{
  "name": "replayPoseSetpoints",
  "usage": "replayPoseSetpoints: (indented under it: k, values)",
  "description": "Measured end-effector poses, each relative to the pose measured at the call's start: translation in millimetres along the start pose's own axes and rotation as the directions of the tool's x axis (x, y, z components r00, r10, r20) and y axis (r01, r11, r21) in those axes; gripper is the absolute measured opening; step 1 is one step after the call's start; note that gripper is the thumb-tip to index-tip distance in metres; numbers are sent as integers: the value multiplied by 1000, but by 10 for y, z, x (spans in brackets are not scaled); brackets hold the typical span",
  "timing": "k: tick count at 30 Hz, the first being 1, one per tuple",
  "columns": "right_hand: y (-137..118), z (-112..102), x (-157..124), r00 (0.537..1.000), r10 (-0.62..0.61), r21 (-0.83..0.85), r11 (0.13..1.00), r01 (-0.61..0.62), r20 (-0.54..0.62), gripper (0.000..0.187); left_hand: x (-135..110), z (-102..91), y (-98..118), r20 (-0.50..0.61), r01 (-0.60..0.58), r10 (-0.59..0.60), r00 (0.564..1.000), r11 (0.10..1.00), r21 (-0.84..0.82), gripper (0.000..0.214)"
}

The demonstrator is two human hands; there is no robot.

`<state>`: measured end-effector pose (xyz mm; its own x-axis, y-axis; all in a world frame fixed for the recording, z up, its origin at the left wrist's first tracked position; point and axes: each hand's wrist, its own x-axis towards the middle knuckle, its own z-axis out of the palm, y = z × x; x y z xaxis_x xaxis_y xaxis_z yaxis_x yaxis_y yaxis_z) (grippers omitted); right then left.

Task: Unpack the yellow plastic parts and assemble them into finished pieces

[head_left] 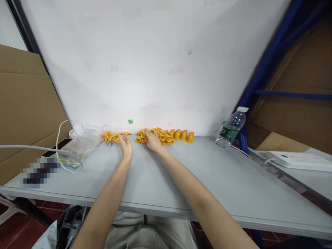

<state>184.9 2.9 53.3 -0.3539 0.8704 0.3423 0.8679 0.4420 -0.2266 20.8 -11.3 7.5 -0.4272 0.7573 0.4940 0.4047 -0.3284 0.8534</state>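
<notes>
My left hand is closed round the stem of an upright yellow T-handle, whose crossbar shows above the fingers. Just left of it lies a loose pile of yellow T-handles with small metal screw-like ends. My right hand reaches into a cluster of yellow T-handles fitted with cups, its fingers bent onto one of them; the fingertips are partly hidden. Beside that cluster, plain yellow cups stand upside down in a row towards the right.
A white wall panel closes off the back of the grey table. At the right stands a tilted water bottle near a white power strip. Clear plastic bags, a phone and a white cable lie left.
</notes>
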Motion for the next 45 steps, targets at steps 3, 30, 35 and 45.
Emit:
replayPoseSetpoints:
  k: [3,30,35,45]
  values:
    - [-27,-83,2,993,32,-64,998,-25,112,56,-16,16,70,-62,164,-173,983,977,-138,28]
    - [1875,-237,-936,808,552,-24,823,-568,-208,53,-161,54,267,26,174,-172,985,961,-217,22]
    - [1832,-240,-1010,789,602,41,797,-602,-126,67,-186,41,323,57,177,-168,984,963,-205,24]
    - [1728,-254,-992,749,651,153,758,-634,-124,64,-197,41,320,63,142,-131,989,968,-208,22]
